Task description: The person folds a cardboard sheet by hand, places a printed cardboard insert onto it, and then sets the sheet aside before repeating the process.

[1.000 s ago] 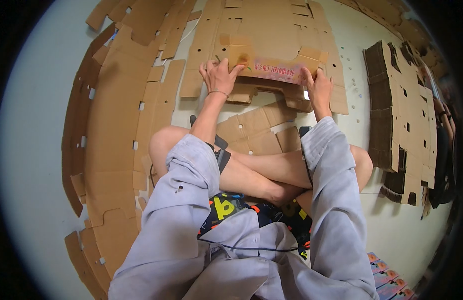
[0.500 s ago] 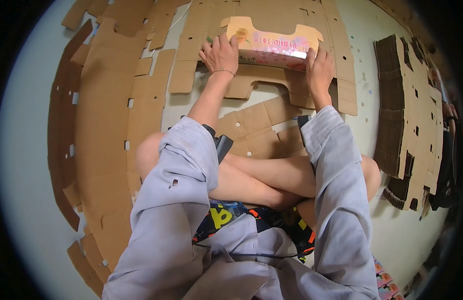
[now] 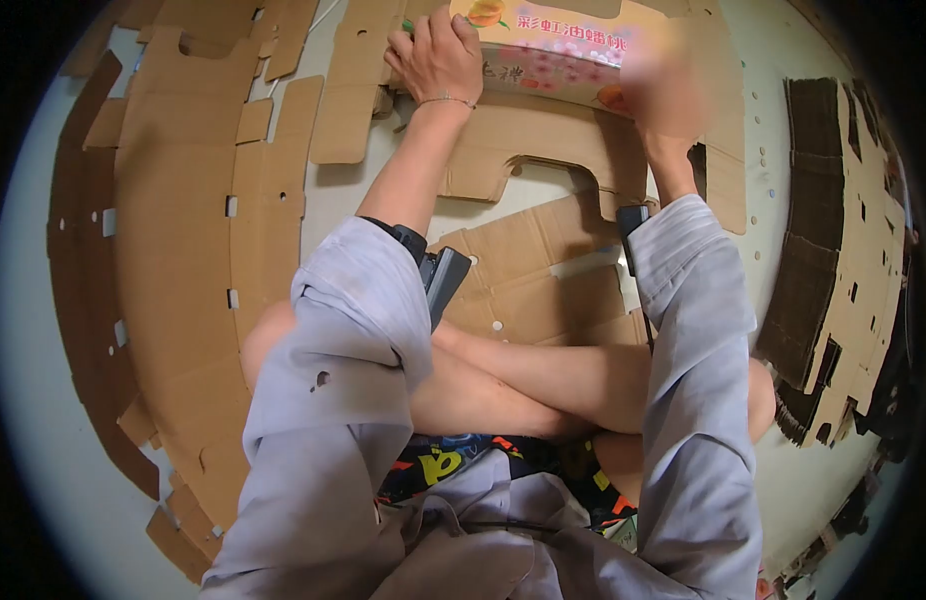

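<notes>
A printed cardboard box panel (image 3: 568,68) with pink blossoms, a peach picture and red characters lies across the top of the view. At its left end is my left hand (image 3: 438,58), fingers bent over the panel's edge, with a small green object beside the fingertips. My right hand (image 3: 665,95) rests at the panel's right end; it is smeared, so its fingers cannot be made out. Brown cardboard with a curved cut-out (image 3: 513,140) lies just below the panel.
Large flat brown cardboard sheets (image 3: 173,200) cover the floor at the left. A thick cardboard stack (image 3: 813,230) stands at the right. Another flat piece (image 3: 533,250) lies before my crossed legs. Small round bits dot the pale floor (image 3: 768,165).
The view has shifted, so the panel and my left hand appear higher in it. My right hand has become blurred, and its fingers no longer show clearly.
</notes>
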Tool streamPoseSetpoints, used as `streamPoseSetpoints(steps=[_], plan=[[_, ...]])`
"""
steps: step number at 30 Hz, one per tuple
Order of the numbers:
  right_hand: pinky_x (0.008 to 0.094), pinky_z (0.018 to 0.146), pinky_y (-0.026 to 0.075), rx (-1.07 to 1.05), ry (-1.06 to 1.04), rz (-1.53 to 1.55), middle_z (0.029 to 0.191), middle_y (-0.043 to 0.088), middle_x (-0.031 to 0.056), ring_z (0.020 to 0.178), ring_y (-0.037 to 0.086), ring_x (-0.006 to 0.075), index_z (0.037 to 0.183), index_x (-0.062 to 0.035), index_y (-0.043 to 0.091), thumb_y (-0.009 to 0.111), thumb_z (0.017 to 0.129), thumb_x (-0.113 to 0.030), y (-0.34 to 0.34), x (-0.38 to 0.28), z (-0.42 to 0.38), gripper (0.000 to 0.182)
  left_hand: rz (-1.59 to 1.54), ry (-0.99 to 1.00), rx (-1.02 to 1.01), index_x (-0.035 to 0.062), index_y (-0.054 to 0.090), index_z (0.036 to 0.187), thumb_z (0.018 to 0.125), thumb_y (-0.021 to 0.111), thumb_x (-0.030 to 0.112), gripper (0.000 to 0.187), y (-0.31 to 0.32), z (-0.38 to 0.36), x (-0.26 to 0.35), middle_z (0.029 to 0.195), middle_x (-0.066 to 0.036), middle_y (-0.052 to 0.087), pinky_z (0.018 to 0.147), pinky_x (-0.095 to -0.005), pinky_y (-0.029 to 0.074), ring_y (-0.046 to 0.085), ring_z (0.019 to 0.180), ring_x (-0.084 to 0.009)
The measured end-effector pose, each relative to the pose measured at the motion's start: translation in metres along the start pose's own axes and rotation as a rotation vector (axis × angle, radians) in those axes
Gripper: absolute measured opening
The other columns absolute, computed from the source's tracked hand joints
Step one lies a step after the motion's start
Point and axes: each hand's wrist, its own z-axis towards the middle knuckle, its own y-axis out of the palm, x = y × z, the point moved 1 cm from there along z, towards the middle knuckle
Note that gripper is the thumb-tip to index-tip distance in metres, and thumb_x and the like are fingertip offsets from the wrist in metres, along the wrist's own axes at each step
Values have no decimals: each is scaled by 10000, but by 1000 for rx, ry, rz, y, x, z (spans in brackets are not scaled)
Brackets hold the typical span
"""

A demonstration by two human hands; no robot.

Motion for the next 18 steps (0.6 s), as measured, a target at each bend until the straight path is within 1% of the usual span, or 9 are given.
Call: streamPoseSetpoints(steps=[1,3,6,7,9,10,13,16,18], plan=[[512,725,390,-47,-17,-56,851,622,139,779,564,357,944,-69,608,441,866,-310,-2,-2,3,303,-12,-9,-43,85,630,1048,896,394,312,361,-5,4,2,1054,-153,622,924,-517,335,494,983,-360],[528,746,380,-135,-52,-165,857,633,130,784,571,351,953,-68,608,434,869,-314,-11,-7,10,312,45,25,-94,66,646,962,895,395,288,342,-14,10,7,946,-161,641,920,-520,330,499,975,-361],[564,792,357,-303,-346,-262,827,656,108,813,588,340,922,-72,615,408,885,-322,-25,3,25,327,175,195,-134,44,658,878,893,399,280,350,-25,21,8,834,-167,650,907,-529,331,518,934,-366],[554,786,373,-303,-404,-278,809,658,108,815,595,338,906,-74,617,397,893,-332,-27,4,23,339,227,266,-144,37,660,858,892,402,282,357,-29,22,5,805,-167,650,902,-532,333,527,915,-368],[532,776,405,-272,-519,-318,775,663,108,819,609,332,875,-77,621,375,909,-350,-29,3,32,369,150,381,-2,32,665,840,890,410,291,367,-24,25,0,805,-169,653,902,-542,333,542,929,-370],[514,756,424,-334,-470,-252,761,661,119,807,616,332,869,-76,621,368,913,-367,-32,0,34,388,107,438,67,29,667,832,889,414,296,372,-22,25,-1,805,-170,655,903,-547,333,549,936,-371],[465,693,469,-487,-308,-128,734,655,149,758,632,334,869,-74,618,358,921,-407,-36,0,26,426,173,163,-440,52,663,956,886,425,308,357,-21,29,0,852,-181,659,972,-546,293,537,1021,-378],[442,647,479,-509,-157,-149,734,649,159,691,633,335,895,-80,613,366,921,-421,-22,2,30,421,116,-120,-630,95,631,1071,873,459,351,367,-36,36,15,863,-180,665,981,-498,327,567,1012,-358],[451,655,468,-539,-75,-181,727,649,153,660,632,330,901,-89,611,371,921,-417,-19,-1,31,407,166,-95,-657,82,624,999,869,469,343,330,-8,40,2,857,-125,617,886,-474,337,507,973,-343]])
